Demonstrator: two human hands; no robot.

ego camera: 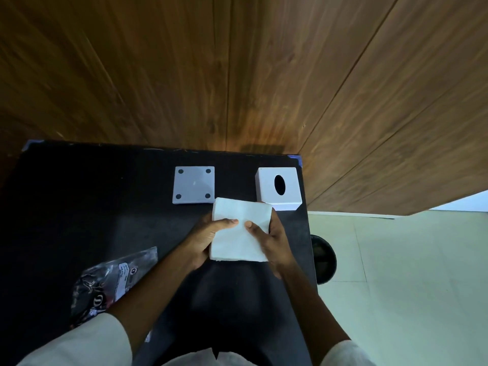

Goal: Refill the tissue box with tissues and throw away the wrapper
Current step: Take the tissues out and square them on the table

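Observation:
Both hands hold a white stack of tissues (239, 231) above the black table (79, 207). My left hand (208, 237) grips its left side with the thumb on top. My right hand (272, 240) grips its right side the same way. The white tissue box cover (278, 187), with a dark oval slot on top, stands at the table's far right, just beyond the stack. Its flat white base plate (193, 184), with round dark feet at the corners, lies separately to the left of the cover. The dark plastic wrapper (113, 281) lies crumpled on the table at the near left, partly under my left sleeve.
A black round bin (323, 260) stands on the pale tiled floor just right of the table's edge. A wooden panelled wall (237, 75) rises directly behind the table. The table's right edge runs close to my right forearm.

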